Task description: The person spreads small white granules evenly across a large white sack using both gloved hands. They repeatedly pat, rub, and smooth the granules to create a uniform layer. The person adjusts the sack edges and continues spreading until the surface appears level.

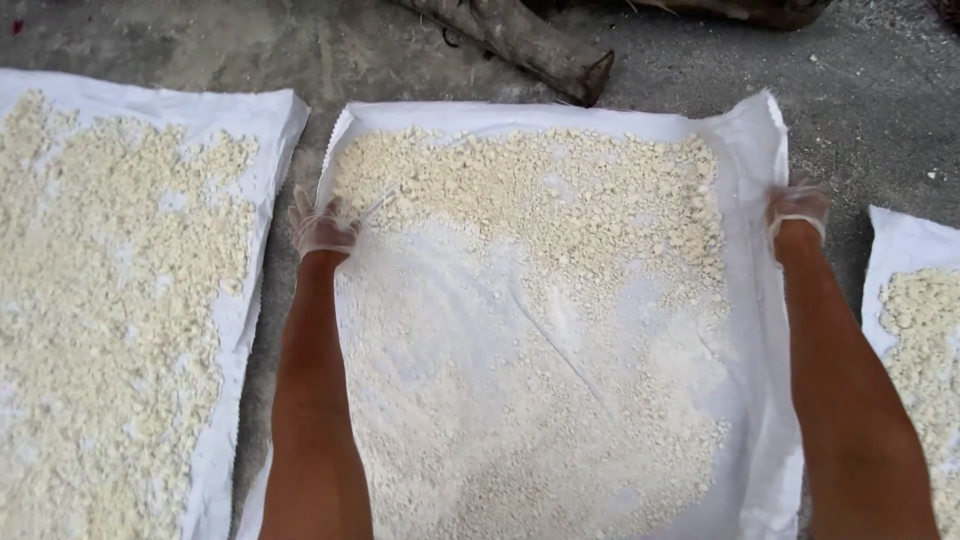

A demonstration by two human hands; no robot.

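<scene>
Forearms come in from the bottom edge, bare, both ending in thin clear gloves. In between them is the white woven sheet (640, 330) spread flat on the ground, and the part closest to me is mostly just a thin dusting of pale crumbly bits (560, 190), with bare white patches and a crease running diagonally through the middle.

Left hand (322, 228) is clamped onto the sheet's left edge, fingers curled over the hem and pinching it, and the fabric is pulled up a little right there. Right hand (798, 208) is on the opposite edge, fingers folded down over the border; looks like it's gripping the cloth too, but the glove and the angle make it hard to be totally sure how tight.

Just past both hands the crumbs get way thicker, a proper heap banked against the far end of the sheet.

Outside the left hand there's another sheet (240, 300) covered pretty evenly in the same stuff, and outside the right hand a third one (900, 250) just peeks in at the frame edge. Gray concrete floor (860, 90) runs between them. Farthest out, beyond the heap, a dark log (530, 45) lies on the concrete.
</scene>
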